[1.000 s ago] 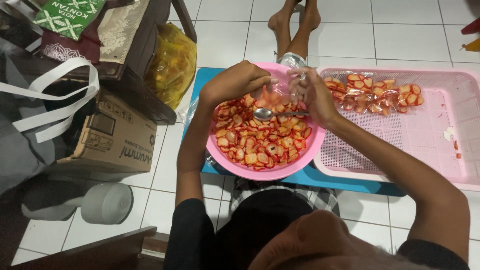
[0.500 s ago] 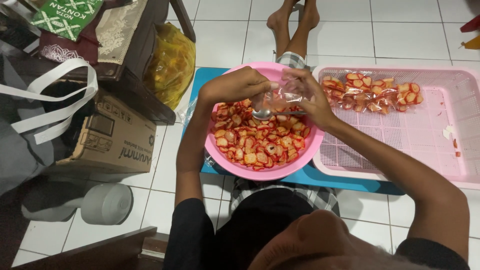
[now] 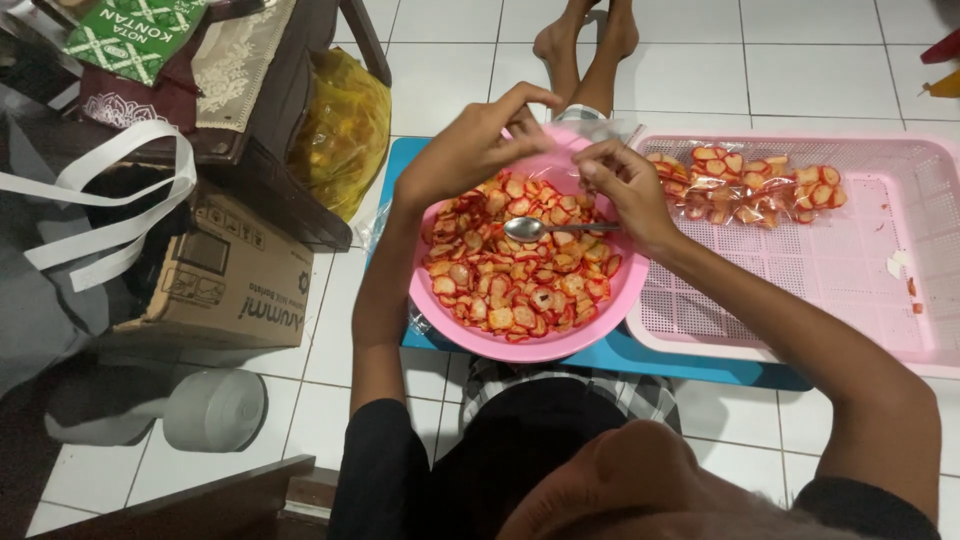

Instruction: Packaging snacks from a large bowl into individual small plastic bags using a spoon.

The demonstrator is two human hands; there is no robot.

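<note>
While the head camera looks straight down, the left hand (image 3: 470, 150) and the right hand (image 3: 625, 190) meet above the far rim of a pink bowl (image 3: 530, 345), fingers pinched on a small clear plastic bag (image 3: 590, 135) held between them; the bag is thin and partly hidden, so its mouth seems to be held open, though that is hard to confirm. Red-edged chips (image 3: 505, 275) fill the bowl, and a metal spoon (image 3: 535, 228) lies on top of them, its handle pointing toward the right hand. Just beside the bowl on the right, a pink mesh tray (image 3: 830, 280) holds several filled bags (image 3: 745, 185) at its far end. Both sit on a low blue tabletop (image 3: 690, 365) above the white tiled floor (image 3: 470, 50).
</note>
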